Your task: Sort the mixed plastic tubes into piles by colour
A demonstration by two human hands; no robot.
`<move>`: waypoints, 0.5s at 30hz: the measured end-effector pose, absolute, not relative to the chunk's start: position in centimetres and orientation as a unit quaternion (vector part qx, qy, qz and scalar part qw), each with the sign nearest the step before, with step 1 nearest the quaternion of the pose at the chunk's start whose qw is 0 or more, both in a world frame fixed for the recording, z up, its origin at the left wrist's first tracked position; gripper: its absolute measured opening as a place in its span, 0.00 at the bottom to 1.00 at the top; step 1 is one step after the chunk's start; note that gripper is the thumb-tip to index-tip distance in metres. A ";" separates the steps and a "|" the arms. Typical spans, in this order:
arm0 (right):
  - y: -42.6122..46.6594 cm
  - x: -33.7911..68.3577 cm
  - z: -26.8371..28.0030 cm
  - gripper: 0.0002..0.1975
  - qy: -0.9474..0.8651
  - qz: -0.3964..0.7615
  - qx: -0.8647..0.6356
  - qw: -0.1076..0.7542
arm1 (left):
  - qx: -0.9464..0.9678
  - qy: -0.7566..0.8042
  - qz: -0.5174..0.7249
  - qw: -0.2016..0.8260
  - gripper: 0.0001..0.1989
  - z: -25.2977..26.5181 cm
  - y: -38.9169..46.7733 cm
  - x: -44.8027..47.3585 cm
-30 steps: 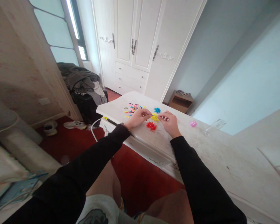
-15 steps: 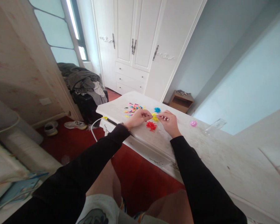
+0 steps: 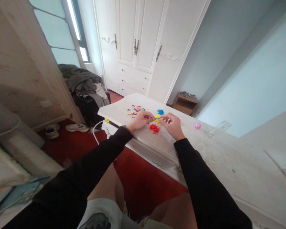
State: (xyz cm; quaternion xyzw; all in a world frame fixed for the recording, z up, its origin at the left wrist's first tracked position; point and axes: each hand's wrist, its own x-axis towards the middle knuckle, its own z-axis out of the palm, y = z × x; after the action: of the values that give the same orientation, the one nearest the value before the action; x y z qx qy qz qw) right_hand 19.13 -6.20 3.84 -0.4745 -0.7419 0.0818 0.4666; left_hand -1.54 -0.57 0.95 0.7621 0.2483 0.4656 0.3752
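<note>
My left hand (image 3: 143, 121) and my right hand (image 3: 172, 124) are both pinched, facing each other above the white table (image 3: 193, 152). Between their fingertips runs a thin, bluish rubber band (image 3: 158, 118), held at both ends. Right beneath it lies a yellow pile of small rubber bands (image 3: 158, 121), partly covered by my fingers. A red pile (image 3: 154, 128) sits nearer me, and a blue pile (image 3: 160, 112) farther off. Beyond my left hand spreads a mixed-colour heap (image 3: 137, 110). Something pink shows just behind my right hand, mostly hidden.
To the right on the table are a small pink object (image 3: 197, 126) and a clear container (image 3: 220, 128) lying tilted. A white cable (image 3: 94, 128) hangs at the left table edge. Behind stand a white wardrobe (image 3: 131, 31) and a small brown cabinet (image 3: 185, 103).
Both hands stay almost in place. The band between the fingertips now shows more plainly, and a bit of pink has come into sight behind my right hand.
</note>
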 end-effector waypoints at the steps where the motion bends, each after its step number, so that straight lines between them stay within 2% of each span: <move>1: -6.2 19.1 3.8 0.08 -0.741 0.088 -0.475 0.466 | 0.762 0.248 0.466 0.375 0.12 0.9 -0.6 -1.5; 15: -6.2 18.9 3.9 0.11 -0.740 0.100 -0.477 0.463 | 0.766 0.242 0.457 0.381 0.11 1.1 -0.7 -1.6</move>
State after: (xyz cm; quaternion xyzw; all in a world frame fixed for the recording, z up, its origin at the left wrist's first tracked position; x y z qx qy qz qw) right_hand 18.88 -6.23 3.86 -0.4771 -0.7400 0.1003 0.4633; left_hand -1.59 -0.70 1.09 0.7665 0.2420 0.4567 0.3813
